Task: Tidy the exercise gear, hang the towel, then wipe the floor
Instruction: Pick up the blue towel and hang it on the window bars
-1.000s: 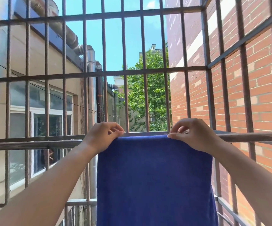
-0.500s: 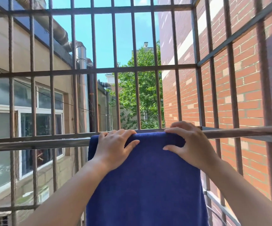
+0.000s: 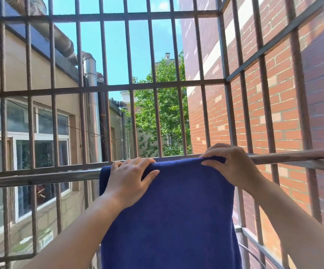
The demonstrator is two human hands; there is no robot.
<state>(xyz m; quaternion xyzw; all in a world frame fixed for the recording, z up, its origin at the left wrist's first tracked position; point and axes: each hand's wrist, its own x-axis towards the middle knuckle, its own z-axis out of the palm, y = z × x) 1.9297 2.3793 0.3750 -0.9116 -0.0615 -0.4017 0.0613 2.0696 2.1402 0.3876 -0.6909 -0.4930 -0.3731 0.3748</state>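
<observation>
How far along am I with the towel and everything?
Done: the blue towel is draped over the metal rail. In hand: the left hand presses flat on it, the right hand pinches its top fold. Left: letting go, then wiping the floor, not in view.

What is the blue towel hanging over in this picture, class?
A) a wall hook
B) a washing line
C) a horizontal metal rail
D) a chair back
C: the blue towel folds over the horizontal metal rail, the left hand lying flat on it and the right hand gripping its top fold.
</observation>
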